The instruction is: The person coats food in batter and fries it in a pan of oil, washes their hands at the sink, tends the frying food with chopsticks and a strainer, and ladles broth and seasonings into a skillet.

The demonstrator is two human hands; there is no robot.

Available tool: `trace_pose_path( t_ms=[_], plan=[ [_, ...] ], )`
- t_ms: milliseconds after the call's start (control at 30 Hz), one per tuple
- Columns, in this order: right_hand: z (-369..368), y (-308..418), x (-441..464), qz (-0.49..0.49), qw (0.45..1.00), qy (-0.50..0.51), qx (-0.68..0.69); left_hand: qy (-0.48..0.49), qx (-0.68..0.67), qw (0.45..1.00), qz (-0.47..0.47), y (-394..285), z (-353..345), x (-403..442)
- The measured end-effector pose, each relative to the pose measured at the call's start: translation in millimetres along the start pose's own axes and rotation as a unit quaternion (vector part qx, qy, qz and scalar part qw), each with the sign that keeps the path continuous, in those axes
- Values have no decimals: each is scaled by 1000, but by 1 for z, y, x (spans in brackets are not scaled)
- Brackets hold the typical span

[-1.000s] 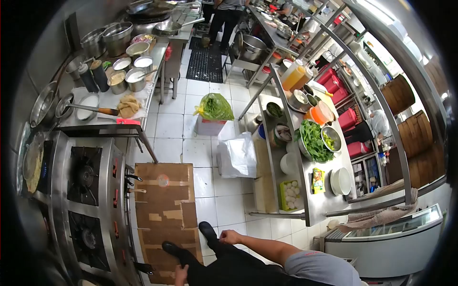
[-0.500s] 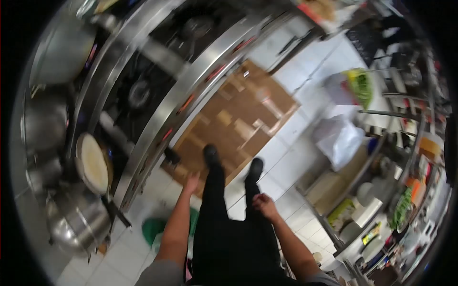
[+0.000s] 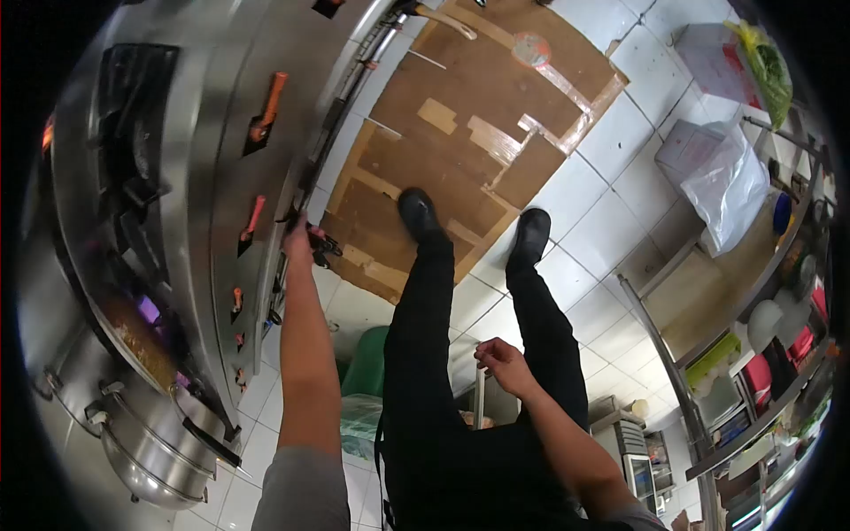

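My left hand [image 3: 299,237] reaches to the front rail of the stove [image 3: 190,177]. Its fingers are closed at a small black object [image 3: 326,248] beside the rail; the hand partly hides it, so its kind is unclear. In front of my thigh, my right hand [image 3: 503,365] hangs with loosely curled fingers and nothing visible in them. Orange-red knobs [image 3: 252,221] line the steel stove front, left of my left hand.
A flattened cardboard sheet [image 3: 425,159] lies on the white tiles under one shoe. Steel pots [image 3: 142,451] and a pan [image 3: 133,345] stand at left. A green bin [image 3: 365,358] is behind my left leg. At right are shelves [image 3: 673,380] and a plastic bag [image 3: 730,190].
My left hand has moved forward and left to the black object by the stove rail. My right hand stays near my thigh. The view has shifted, with the stove front now closer.
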State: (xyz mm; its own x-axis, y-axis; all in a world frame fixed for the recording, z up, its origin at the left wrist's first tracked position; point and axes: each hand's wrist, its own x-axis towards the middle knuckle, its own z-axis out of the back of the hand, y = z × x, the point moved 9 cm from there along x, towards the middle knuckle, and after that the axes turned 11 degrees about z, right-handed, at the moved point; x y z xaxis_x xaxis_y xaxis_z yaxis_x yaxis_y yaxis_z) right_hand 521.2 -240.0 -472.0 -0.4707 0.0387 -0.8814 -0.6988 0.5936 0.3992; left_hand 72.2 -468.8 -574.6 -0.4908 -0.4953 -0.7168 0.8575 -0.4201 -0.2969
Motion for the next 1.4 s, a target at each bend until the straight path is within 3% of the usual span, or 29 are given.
trace_pose_path(
  t_ms=[67,100,167,200,267,433,500,733,800,1100,1233,1367,1400],
  plan=[
    [-1,7,-2,-6,1000,-6,-4,109,-190,974,60,13,-18,33],
    [-1,10,-2,-7,1000,-4,-14,113,-190,973,64,21,-26,35],
    [-1,6,-3,-14,1000,2,-19,67,-242,968,-11,25,-14,33],
    [-3,2,-3,-17,1000,6,-23,11,-206,977,-59,16,-9,-15],
    [-3,-1,-5,-34,999,15,-35,15,-202,971,-129,31,-4,-46],
    [3,3,-6,2,997,15,-77,30,-161,977,-135,83,19,-102],
    [10,3,-12,-12,998,0,-58,56,-95,992,-58,98,24,-122],
    [41,54,-35,16,998,-25,-50,115,105,987,-37,158,74,-194],
    [59,75,-42,49,997,-39,-38,98,245,949,-172,171,75,-206],
    [145,187,-89,102,950,-126,-266,225,337,891,-204,73,111,-339],
    [141,272,-127,116,905,-168,-373,226,277,879,-317,3,148,-386],
    [129,386,-142,247,890,-202,-327,204,202,864,-413,-73,188,-439],
    [135,419,-131,318,851,-187,-375,192,156,863,-441,-91,194,-450]
  ],
)
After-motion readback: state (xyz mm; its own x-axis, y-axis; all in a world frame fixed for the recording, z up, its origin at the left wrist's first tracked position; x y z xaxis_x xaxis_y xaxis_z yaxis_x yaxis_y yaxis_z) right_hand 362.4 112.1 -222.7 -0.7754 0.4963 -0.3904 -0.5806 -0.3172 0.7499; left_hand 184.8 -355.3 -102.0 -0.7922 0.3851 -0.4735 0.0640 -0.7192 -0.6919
